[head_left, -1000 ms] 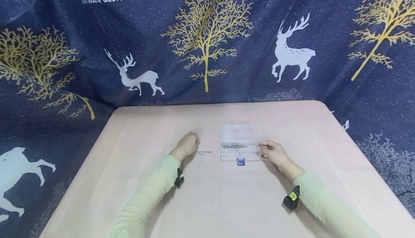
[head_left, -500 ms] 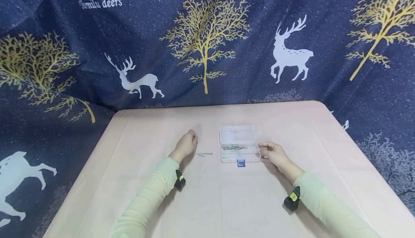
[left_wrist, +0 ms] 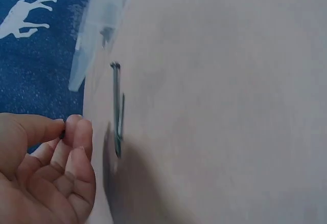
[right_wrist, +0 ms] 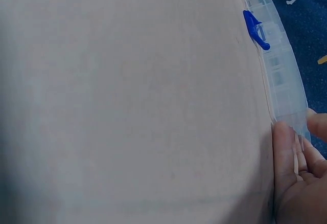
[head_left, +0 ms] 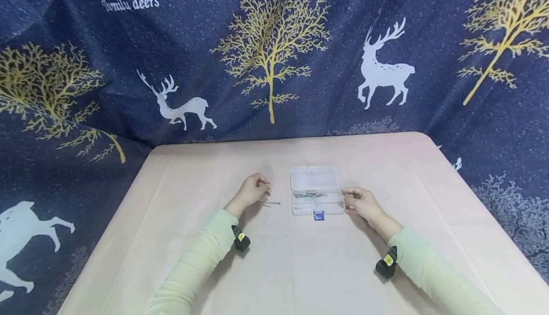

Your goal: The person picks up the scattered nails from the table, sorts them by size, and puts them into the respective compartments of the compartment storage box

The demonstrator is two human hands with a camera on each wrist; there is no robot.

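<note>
In the head view, my left hand [head_left: 250, 191] hovers just above the nails [head_left: 271, 203] lying on the table. Its thumb and forefinger pinch a small dark piece [left_wrist: 62, 134], which looks like a nail seen end-on and is mostly hidden by the fingertips. A clear plastic box [head_left: 330, 206] stands to the right, its lid [head_left: 314, 178] laid back and its blue latch [head_left: 319, 215] folded down in front. Several nails [head_left: 308, 194] fill its rear compartment. My right hand [head_left: 362, 204] grips the box's right end, thumb on top and fingers along the side.
A pale pink cloth covers the table [head_left: 300, 267]. Behind it hangs a dark blue curtain [head_left: 188, 29] printed with deer and trees. A black camera [head_left: 241, 242] is strapped to the left wrist and another camera [head_left: 386, 265] to the right.
My left hand first drew back from the loose nails, then moved right, closer to the box, turning so its fingertips show. My right hand stays on the box.
</note>
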